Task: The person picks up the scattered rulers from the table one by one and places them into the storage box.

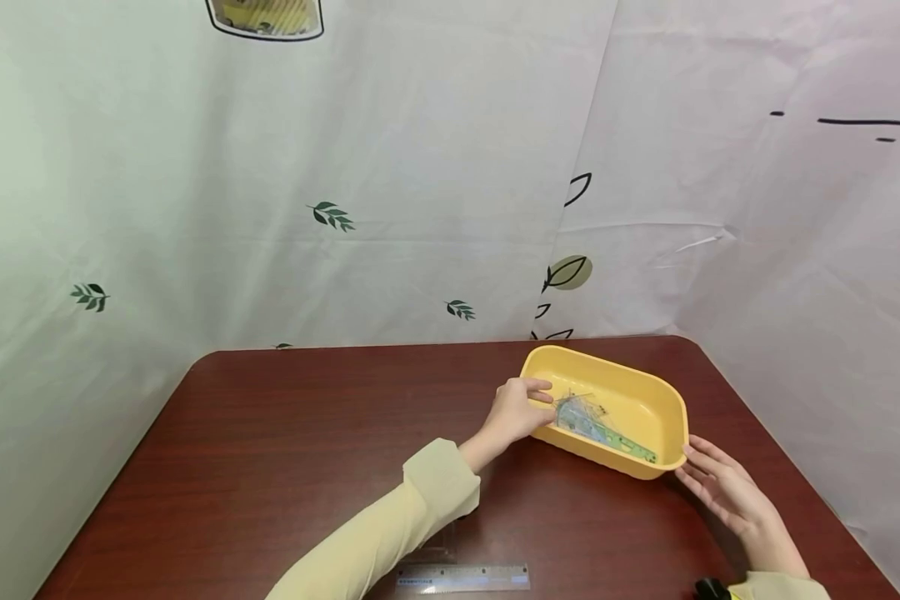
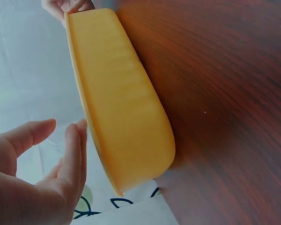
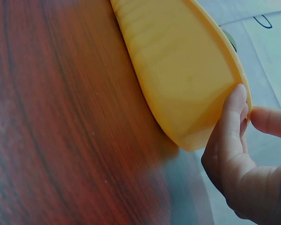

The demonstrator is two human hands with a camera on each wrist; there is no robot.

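Note:
A yellow plastic basin (image 1: pixel 645 400) stands at the right back of the table. Inside it lie several thin see-through pieces (image 1: pixel 581 417), bluish and green; the green one looks like a ruler (image 1: pixel 630 445). My left hand (image 1: pixel 512 411) reaches over the basin's left end, fingers fairly straight, thumb apart from them; in the left wrist view its fingertips (image 2: pixel 80 127) are at the rim. At the near right corner, my right hand (image 1: pixel 731 493) pinches the rim, thumb at the edge and fingers against the outer wall (image 3: pixel 192 70).
A clear ruler (image 1: pixel 462 577) lies at the table's near side, below the left sleeve (image 1: pixel 390 533). A black object (image 1: pixel 711 588) shows partly beside the right cuff. White patterned cloth (image 1: pixel 390 167) hangs behind the dark red-brown table (image 1: pixel 307 433).

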